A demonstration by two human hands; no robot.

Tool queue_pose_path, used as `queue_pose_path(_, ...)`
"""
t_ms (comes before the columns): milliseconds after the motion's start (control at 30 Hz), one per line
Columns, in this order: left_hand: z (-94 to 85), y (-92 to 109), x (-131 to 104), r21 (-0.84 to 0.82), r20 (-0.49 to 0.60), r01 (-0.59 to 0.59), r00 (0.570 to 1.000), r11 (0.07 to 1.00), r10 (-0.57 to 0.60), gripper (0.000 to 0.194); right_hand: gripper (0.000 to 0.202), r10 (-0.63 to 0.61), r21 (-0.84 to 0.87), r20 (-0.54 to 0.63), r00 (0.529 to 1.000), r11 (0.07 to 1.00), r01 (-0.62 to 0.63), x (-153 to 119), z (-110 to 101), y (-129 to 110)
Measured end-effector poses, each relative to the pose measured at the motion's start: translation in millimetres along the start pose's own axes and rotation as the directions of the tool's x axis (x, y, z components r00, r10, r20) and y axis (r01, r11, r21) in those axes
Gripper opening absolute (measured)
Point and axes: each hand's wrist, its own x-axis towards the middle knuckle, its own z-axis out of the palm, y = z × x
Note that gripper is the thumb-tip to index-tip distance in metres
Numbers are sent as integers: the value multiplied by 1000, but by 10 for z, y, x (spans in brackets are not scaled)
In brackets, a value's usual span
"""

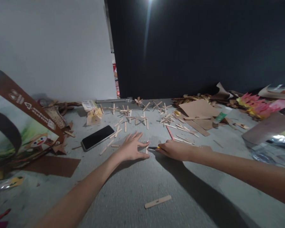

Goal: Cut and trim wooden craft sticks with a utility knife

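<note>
My left hand [131, 147] lies low on the grey tabletop with several fingers spread. Its thumb and index finger press on the two ends of a short wooden craft stick [146, 149]. In my closed right hand [169, 149] is a craft knife [154, 148] with a yellow and dark body. The knife's tip points left and meets the stick or lies right beside it; I cannot tell which. Nearer to me, a single craft stick [158, 201] with a dark mark lies flat. A red patterned thin rod [170, 132] lies just behind my right hand.
Crossed craft sticks [130, 116] are scattered behind my hands. A black phone [98, 137] lies left, near a printed bag [38, 139]. Brown cardboard [199, 109] and a green-white glue stick [222, 115] sit back right. A dark panel [199, 47] stands behind.
</note>
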Motion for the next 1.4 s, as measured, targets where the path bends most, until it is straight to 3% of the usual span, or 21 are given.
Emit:
queue_pose_path(433, 15, -17, 10, -8, -16, -14, 1000, 1000, 14, 70, 47, -14, 71, 51, 999, 997, 11, 38, -19, 56)
queue_pose_path(633, 3, 0, -2, 11, -12, -11, 1000, 1000, 11, 69, 44, -30, 99, 93, 995, 995, 21, 29, -140, 47)
queue_pose_path(1067, 6, 39, -18, -12, 14, -19, 1000, 1000, 19, 71, 42, 29, 80, 87, 996, 996, -36, -65, -69, -54)
queue_pose_path(1400, 39, 20, -27, 1, -7, -26, 1000, 1000, 26, 72, 44, 157, 68, 59, 986, 985, -161, -169, -30, -268)
